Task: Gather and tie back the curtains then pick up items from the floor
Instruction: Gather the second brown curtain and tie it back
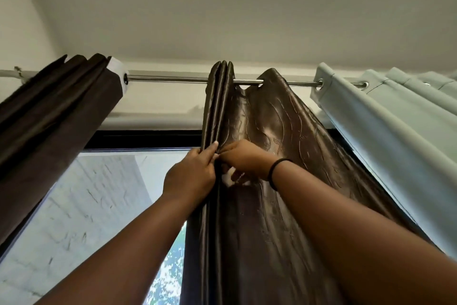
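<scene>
Both forearms are raised into the lower foreground, reaching upward to the satin brown curtain, which hangs from the metal rod at centre frame, partly over the window. Its left edge is already bunched into tight pleats; its right portion is spread in broad, loose folds.

Left hand: fingers are curled round the bunched pleats from the left, thumb pressed against the fabric, so the bundle is clamped.

Right hand: fingers are drawn together against the fabric just beside the left hand. A small white object is seen below the fingers; whether it is a clip, tie or label cannot be told, nor whether it is being held. A black band is worn on the right wrist.

Step in hand, as judged: gathering of the centre panel, with tying not yet done. Floor items are out of view.

Next move, as judged: the loose right portion needs to be folded leftward into the held bundle, with the left grip kept firm so the slippery satin does not spill out, before any tie is passed round.

Surroundings: a matte dark brown curtain is bunched at left on the same rod; a pale green curtain hangs at right. White ceiling is noted above.
</scene>
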Motion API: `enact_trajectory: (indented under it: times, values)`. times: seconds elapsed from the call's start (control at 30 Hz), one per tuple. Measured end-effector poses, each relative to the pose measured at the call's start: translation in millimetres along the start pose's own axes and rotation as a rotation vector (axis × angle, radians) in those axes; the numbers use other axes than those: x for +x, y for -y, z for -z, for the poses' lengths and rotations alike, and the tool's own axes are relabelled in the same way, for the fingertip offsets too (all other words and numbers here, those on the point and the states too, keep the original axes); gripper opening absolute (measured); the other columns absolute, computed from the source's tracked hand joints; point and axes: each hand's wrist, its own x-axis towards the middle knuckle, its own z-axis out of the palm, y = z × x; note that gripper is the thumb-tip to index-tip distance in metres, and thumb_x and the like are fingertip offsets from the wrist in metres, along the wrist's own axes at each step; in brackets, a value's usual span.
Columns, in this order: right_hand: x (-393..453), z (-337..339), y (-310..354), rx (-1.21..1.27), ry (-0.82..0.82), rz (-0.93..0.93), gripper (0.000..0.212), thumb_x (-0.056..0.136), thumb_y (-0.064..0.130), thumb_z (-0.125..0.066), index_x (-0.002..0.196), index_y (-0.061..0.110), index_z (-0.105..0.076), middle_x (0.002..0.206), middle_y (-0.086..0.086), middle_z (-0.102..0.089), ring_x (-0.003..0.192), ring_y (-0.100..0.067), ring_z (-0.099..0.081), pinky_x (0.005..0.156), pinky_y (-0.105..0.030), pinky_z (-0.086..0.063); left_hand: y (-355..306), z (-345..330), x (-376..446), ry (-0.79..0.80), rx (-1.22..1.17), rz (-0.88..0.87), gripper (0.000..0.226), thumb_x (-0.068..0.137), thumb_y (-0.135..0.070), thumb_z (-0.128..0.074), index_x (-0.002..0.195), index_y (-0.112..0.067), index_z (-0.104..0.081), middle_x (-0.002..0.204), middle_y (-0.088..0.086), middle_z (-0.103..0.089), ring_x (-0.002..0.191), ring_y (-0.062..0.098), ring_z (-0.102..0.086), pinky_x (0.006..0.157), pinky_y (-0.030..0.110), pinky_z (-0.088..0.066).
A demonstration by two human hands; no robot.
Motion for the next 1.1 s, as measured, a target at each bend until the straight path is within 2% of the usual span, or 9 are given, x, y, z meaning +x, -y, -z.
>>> enact_trajectory:
  times: [0.1, 0.2, 0.27, 0.33, 0.47, 0.57, 0.7, 0.9, 1.1]
  values:
    - [-15.5, 36.7, -25.0, 0.159, -0.207, -0.159, 0.024, 0.087, 0.031, -0.059, 0.091, 0.01, -0.069, 0.078, -0.003, -0.066, 0.061, -0.018, -0.056, 0.051, -0.026, -0.045, -17.3, -2.5, 4.4, 0.018, 0.075, 0.056, 0.055, 0.088, -0.07, -0.032, 0.115, -0.032, -0.06, 0.114, 0.004, -0.06, 0.099, 0.027, -0.059, 0.077, 0.036, -0.05]
    - [-25.8, 69.9, -51.0, -0.365, -0.678, -0.275, 0.027, 0.081, 0.035, -0.056, 0.099, 0.017, -0.067, 0.105, -0.009, -0.064, 0.092, -0.027, -0.059, 0.077, -0.035, -0.047, -33.4, 0.3, 14.3, 0.062, 0.106, 0.151, 0.081, 0.067, -0.09, -0.033, 0.111, -0.026, -0.056, 0.1, 0.001, -0.059, 0.089, 0.023, -0.058, 0.066, 0.033, -0.045]
    - [-32.4, 84.0, -69.1, -0.536, -0.77, -0.383, 0.045, 0.08, 0.039, -0.06, 0.121, 0.019, -0.053, 0.128, -0.013, -0.048, 0.116, -0.035, -0.046, 0.093, -0.044, -0.041, -45.4, 1.8, 23.3, 0.102, 0.103, 0.214, 0.095, 0.058, -0.092, -0.042, 0.122, -0.022, -0.05, 0.11, 0.004, -0.061, 0.098, 0.027, -0.06, 0.069, 0.035, -0.046]
    - [-38.4, 92.1, -85.2, -0.512, -0.741, -0.473, 0.057, 0.08, 0.037, -0.062, 0.13, 0.017, -0.043, 0.133, -0.017, -0.041, 0.122, -0.038, -0.04, 0.096, -0.047, -0.038, -58.0, 1.9, 29.9, 0.145, 0.083, 0.249, 0.102, 0.054, -0.091, -0.048, 0.126, -0.021, -0.046, 0.118, 0.006, -0.06, 0.104, 0.029, -0.059, 0.071, 0.035, -0.045]
    - [-39.4, 92.3, -115.8, -0.424, -0.672, -0.396, 0.037, 0.083, 0.016, -0.055, 0.118, 0.009, -0.046, 0.116, -0.017, -0.056, 0.104, -0.037, -0.056, 0.082, -0.043, -0.046, -86.3, -4.3, 35.3, 0.22, 0.03, 0.269, 0.106, 0.054, -0.089, -0.054, 0.132, -0.019, -0.043, 0.126, 0.007, -0.057, 0.111, 0.03, -0.057, 0.074, 0.034, -0.043]
    - [-37.8, 86.9, -125.3, -0.313, -0.645, -0.276, 0.017, 0.082, 0.008, -0.053, 0.099, 0.01, -0.048, 0.094, -0.012, -0.06, 0.081, -0.031, -0.056, 0.066, -0.036, -0.043, -103.0, -13.2, 34.7, 0.253, 0.048, 0.224, 0.075, 0.068, -0.069, -0.063, 0.122, -0.019, -0.049, 0.112, 0.005, -0.06, 0.102, 0.029, -0.059, 0.077, 0.035, -0.048]
    - [-33.8, 84.4, -128.4, -0.295, -0.625, -0.23, 0.013, 0.081, 0.007, -0.051, 0.074, 0.014, -0.043, 0.08, -0.007, -0.051, 0.074, -0.029, -0.049, 0.064, -0.032, -0.039, -113.5, -23.2, 28.6, 0.229, 0.023, 0.197, 0.04, 0.08, -0.028, -0.06, 0.116, -0.014, -0.048, 0.084, 0.002, -0.052, 0.08, 0.024, -0.056, 0.064, 0.033, -0.045]
    - [-21.0, 84.2, -133.7, -0.243, -0.567, -0.206, 0.021, 0.082, 0.012, -0.051, 0.063, 0.017, -0.043, 0.067, -0.003, -0.049, 0.061, -0.023, -0.05, 0.057, -0.029, -0.038, -114.1, -28.6, 18.8, 0.088, -0.13, 0.225, 0.086, 0.083, -0.026, -0.058, 0.15, -0.022, -0.005, 0.117, 0.011, -0.058, 0.1, 0.031, -0.059, 0.085, 0.038, -0.049]
    - [-3.1, 61.8, -110.9, -0.054, -0.408, -0.127, 0.017, 0.084, 0.026, -0.056, 0.093, 0.014, -0.063, 0.092, -0.008, -0.063, 0.083, -0.029, -0.059, 0.077, -0.036, -0.05, -95.9, -13.3, 13.3, 0.092, -0.163, 0.282, 0.042, 0.079, -0.034, -0.061, 0.115, -0.013, -0.058, 0.104, 0.008, -0.065, 0.091, 0.025, -0.06, 0.077, 0.034, -0.049]
